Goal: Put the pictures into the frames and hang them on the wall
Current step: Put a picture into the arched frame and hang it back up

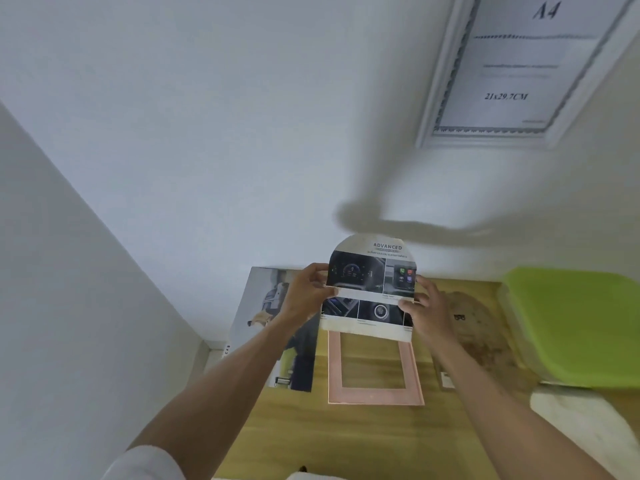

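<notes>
I hold a printed picture [370,289] headed "ADVANCED", showing car dashboard photos, upright above the wooden table [346,438]. My left hand [306,294] grips its left edge and my right hand [427,306] grips its right edge. The sheet's top curls back toward the wall. Right below it a pink frame [334,372] lies flat on the table with bare wood showing through its opening. A white frame [433,81] with an "A4 21x29.7CM" insert hangs on the wall at the upper right.
A magazine page [256,317] lies on the table to the left of the pink frame. A brown backing board [485,327] lies to the right, beside a lime-green lidded box [575,323]. A white cloth [581,424] sits at the lower right. White walls close the left side and back.
</notes>
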